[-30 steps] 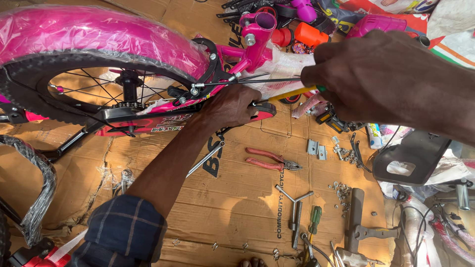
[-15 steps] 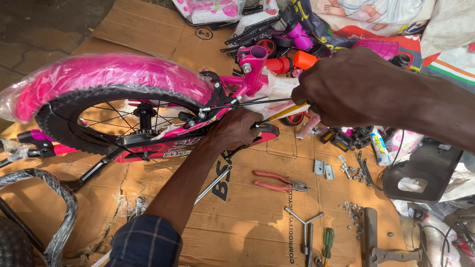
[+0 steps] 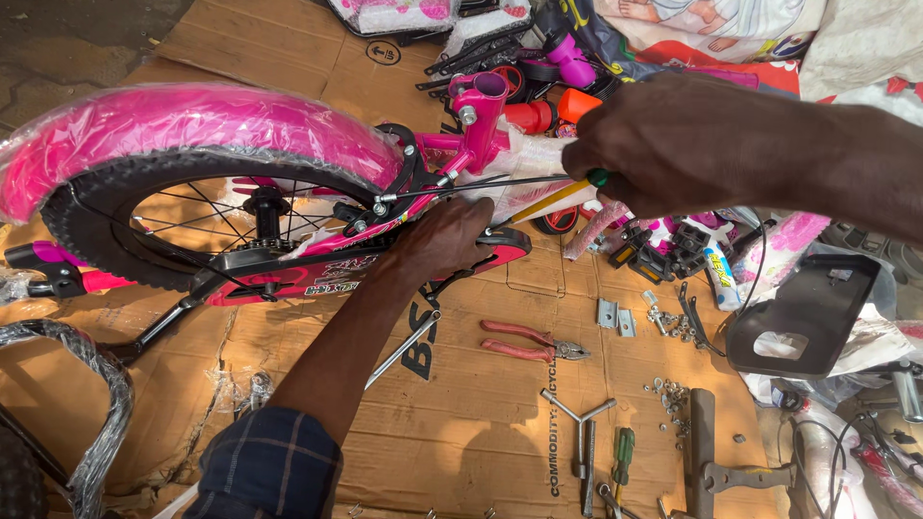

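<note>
The left hand clamps the pink frame steady while the right hand, clenched on a screwdriver, drives its tip in.

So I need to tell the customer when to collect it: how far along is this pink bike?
Done: the rear wheel sits in the pink frame under a plastic-wrapped mudguard. In hand: the left hand steadies the frame while the right hand works a yellow-shafted screwdriver near it. Left: pedals, loose nuts and a black plate lie unfitted on the cardboard.
</note>
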Demonstrator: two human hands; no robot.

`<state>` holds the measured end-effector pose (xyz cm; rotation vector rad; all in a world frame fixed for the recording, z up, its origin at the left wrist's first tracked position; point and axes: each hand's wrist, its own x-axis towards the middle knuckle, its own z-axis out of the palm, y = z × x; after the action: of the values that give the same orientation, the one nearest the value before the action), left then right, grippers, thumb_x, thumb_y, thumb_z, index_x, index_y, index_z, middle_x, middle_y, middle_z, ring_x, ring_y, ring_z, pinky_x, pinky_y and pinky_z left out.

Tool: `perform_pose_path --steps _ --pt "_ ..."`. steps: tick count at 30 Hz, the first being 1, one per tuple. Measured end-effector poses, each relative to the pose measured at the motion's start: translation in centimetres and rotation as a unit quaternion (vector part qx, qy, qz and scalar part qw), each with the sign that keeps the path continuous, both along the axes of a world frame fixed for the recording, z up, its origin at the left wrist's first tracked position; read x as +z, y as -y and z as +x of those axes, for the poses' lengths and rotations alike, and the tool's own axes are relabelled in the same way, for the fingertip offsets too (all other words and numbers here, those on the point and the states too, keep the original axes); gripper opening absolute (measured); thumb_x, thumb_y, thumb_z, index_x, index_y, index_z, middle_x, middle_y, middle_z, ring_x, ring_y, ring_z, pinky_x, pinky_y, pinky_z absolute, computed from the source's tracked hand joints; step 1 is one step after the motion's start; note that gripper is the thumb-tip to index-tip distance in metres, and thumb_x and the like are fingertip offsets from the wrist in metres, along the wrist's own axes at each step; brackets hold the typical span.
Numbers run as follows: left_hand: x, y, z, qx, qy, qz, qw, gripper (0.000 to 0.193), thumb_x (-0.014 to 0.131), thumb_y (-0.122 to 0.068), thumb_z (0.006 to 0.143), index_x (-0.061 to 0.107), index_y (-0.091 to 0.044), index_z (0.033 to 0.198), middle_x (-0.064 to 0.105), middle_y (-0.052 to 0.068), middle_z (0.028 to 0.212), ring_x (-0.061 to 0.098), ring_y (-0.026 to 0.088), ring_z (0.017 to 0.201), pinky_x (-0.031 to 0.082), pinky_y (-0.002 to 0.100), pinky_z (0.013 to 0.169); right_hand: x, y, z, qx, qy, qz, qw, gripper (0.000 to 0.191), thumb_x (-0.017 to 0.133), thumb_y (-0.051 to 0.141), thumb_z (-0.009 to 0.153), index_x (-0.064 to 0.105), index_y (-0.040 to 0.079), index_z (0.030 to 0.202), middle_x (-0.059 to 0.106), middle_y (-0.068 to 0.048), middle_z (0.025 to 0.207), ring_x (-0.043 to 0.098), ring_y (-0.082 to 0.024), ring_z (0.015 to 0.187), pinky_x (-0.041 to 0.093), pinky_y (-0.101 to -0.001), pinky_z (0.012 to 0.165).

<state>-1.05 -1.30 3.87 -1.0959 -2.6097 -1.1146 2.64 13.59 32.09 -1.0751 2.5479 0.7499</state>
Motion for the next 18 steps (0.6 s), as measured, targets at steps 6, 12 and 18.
perform_pose_path --steps 6,12,18 --pt "0.0 -0.6 0.1 0.026 0.049 0.007 0.998 0.026 0.076 -0.014 0.070 0.067 0.003 0.087 0.067 0.027 0.085 0.067 0.043 0.086 0.053 0.053 0.080 0.2 -0.4 0.1 -0.140 0.019 0.067 0.988 0.021 0.060 0.027 0.095 0.076 0.015 0.101 0.075 -0.010 0.077 0.075 -0.031 0.070 0.059 -0.0448 0.072" --pt "0.5 -1.1 0.3 0.044 0.068 -0.021 0.997 0.022 0.073 -0.014 0.071 0.070 0.002 0.086 0.069 0.026 0.087 0.068 0.042 0.089 0.053 0.054 0.082 -0.2 -0.3 -1.1 -0.120 0.095 0.057 0.987 0.034 0.076 0.030 0.083 0.069 0.015 0.112 0.070 -0.005 0.082 0.074 -0.024 0.077 0.056 -0.0437 0.068" --pt "1.0 -1.3 0.7 0.047 0.068 -0.020 0.996 0.023 0.073 -0.016 0.070 0.071 0.000 0.087 0.070 0.025 0.086 0.068 0.042 0.088 0.054 0.054 0.081 0.4 1.5 0.9 -0.103 -0.052 0.204 0.972 0.024 0.062 0.029 0.097 0.074 0.021 0.117 0.077 -0.009 0.089 0.074 -0.029 0.083 0.058 -0.0439 0.072"
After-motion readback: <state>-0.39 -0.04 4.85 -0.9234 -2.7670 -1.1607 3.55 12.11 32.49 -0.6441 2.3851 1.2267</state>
